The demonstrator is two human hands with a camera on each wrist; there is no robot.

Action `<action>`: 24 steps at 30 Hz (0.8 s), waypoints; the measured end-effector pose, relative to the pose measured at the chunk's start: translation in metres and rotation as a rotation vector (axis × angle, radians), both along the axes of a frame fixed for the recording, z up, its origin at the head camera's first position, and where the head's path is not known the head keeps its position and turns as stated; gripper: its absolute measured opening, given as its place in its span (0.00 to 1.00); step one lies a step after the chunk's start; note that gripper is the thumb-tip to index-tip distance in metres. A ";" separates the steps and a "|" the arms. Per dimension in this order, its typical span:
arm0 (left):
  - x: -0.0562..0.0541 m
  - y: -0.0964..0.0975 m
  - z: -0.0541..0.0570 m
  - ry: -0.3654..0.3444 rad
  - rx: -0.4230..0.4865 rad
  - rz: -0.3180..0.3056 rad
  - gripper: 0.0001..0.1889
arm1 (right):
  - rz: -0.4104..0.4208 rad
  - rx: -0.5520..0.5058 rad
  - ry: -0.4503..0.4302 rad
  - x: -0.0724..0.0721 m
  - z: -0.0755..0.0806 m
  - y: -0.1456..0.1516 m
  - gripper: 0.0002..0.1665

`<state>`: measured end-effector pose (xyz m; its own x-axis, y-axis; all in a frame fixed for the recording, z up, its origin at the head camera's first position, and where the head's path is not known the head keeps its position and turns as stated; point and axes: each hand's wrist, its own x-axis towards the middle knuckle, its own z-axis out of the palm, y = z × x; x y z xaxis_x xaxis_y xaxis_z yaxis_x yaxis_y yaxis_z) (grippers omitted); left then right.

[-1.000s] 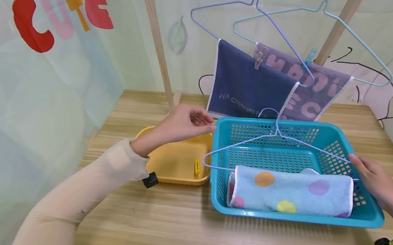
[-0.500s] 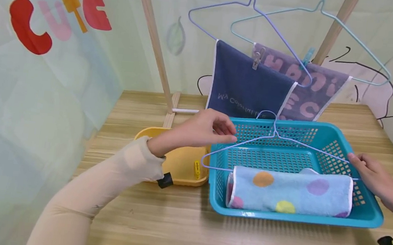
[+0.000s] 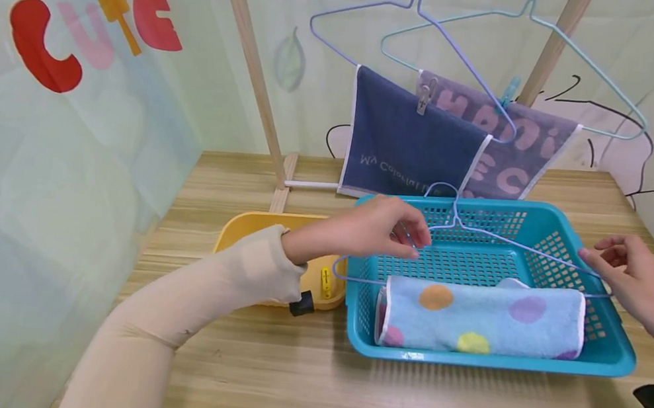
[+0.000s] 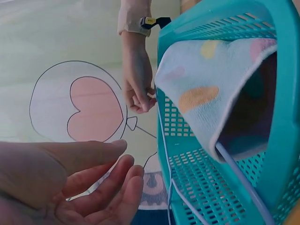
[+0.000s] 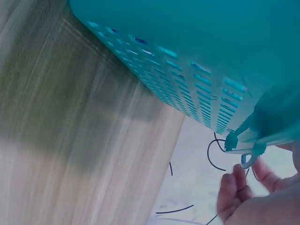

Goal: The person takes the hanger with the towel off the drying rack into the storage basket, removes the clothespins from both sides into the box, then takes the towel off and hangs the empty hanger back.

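A light-blue towel with coloured dots (image 3: 482,319) is draped over the lower bar of a lavender hanger (image 3: 528,247). Both lie in the teal plastic basket (image 3: 502,363), with the hanger's hook rising at the back rim. Palm down, my left hand (image 3: 372,225) hovers above the basket's left side, overlapping the hanger's left arm, its fingers loosely bent around nothing. At the right rim, my right hand (image 3: 636,276) has its thumb and fingers apart beside the hanger's right end. The right wrist view shows that end (image 5: 248,161) poking past the rim near the thumb.
Left of the basket is a yellow tray (image 3: 247,222) with a yellow clothespin (image 3: 326,284). Behind, a navy towel (image 3: 411,140) and a purple towel (image 3: 526,135) hang clipped on hangers between wooden posts (image 3: 253,56). A fabric wall borders the wooden table (image 3: 307,395).
My left hand has moved right, from above the yellow tray to over the basket. My right hand has loosened from the rim and risen slightly; the hanger's right end now shows past the rim.
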<state>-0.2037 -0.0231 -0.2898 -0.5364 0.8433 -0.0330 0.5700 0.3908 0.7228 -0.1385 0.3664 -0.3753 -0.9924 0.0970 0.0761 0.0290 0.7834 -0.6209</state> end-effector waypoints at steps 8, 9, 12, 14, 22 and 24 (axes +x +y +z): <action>0.005 0.024 0.003 0.016 -0.064 -0.056 0.10 | 0.127 0.049 0.222 0.000 0.002 -0.005 0.18; 0.005 0.027 0.002 0.014 -0.071 -0.062 0.11 | 0.157 0.058 0.251 -0.001 0.002 -0.005 0.17; 0.005 0.037 -0.001 0.011 -0.097 -0.076 0.13 | 0.258 0.094 0.324 -0.002 0.001 -0.007 0.19; 0.006 0.043 -0.004 0.034 -0.129 -0.086 0.14 | 0.320 0.136 0.368 -0.004 0.001 -0.008 0.24; 0.013 0.074 -0.018 0.181 -0.312 -0.142 0.17 | 0.431 0.216 0.402 -0.009 0.000 -0.010 0.29; 0.015 0.079 -0.022 0.191 -0.344 -0.157 0.18 | 0.453 0.231 0.402 -0.009 -0.001 -0.010 0.30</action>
